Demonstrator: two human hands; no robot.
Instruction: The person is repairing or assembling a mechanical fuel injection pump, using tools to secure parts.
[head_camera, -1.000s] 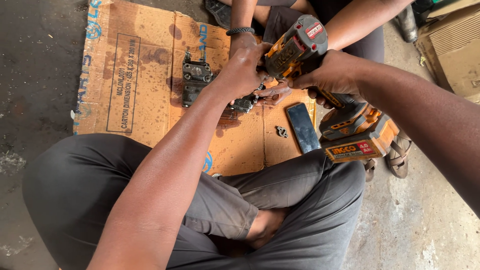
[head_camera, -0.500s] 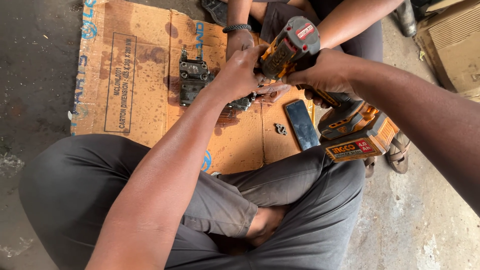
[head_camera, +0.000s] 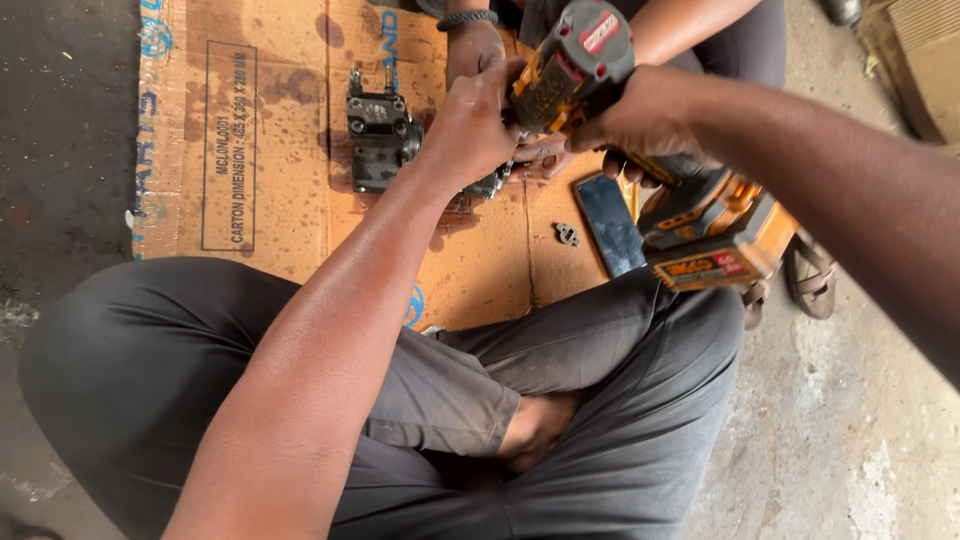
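My right hand (head_camera: 650, 120) grips an orange and black cordless impact driver (head_camera: 585, 60), its nose pointing down at a dark metal part (head_camera: 490, 185) on the cardboard. My left hand (head_camera: 475, 125) is closed over that part and hides most of it. Beside it lies a greasy black metal block with fittings (head_camera: 378, 140). Another person's hand with a dark wristband (head_camera: 472, 50) rests on the far side of the part, touching it.
A stained cardboard sheet (head_camera: 250, 130) covers the concrete floor. A dark phone (head_camera: 608, 222) and a small metal piece (head_camera: 567, 235) lie on it near my crossed legs (head_camera: 600, 400). A sandal (head_camera: 812, 280) and a cardboard box (head_camera: 920, 60) sit at the right.
The view has shifted slightly; the driver sits a little higher and more upright over the part. Both hands keep their grips.
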